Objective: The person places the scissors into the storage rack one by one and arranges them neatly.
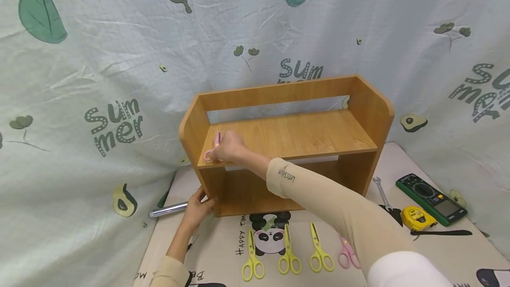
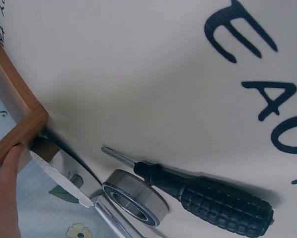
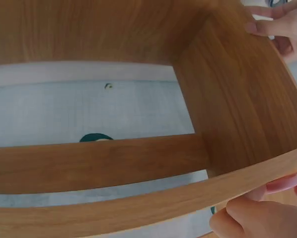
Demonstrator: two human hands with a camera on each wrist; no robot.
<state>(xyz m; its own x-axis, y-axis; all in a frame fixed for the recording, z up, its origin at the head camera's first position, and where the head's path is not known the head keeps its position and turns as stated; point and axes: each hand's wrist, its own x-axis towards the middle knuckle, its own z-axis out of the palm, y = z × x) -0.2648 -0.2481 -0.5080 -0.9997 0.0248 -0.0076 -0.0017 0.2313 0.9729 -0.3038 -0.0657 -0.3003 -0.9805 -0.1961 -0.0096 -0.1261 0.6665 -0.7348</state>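
My right hand [image 1: 229, 146] pinches scissors [image 1: 217, 140] near the handles [image 1: 206, 157], the shelf [image 1: 314, 133] beneath it. I expect them light and rigid, smooth, best taken at the handles. Below and to its left, my left hand [image 1: 198, 211] grips the shelf's side: stiff, probably heavier.
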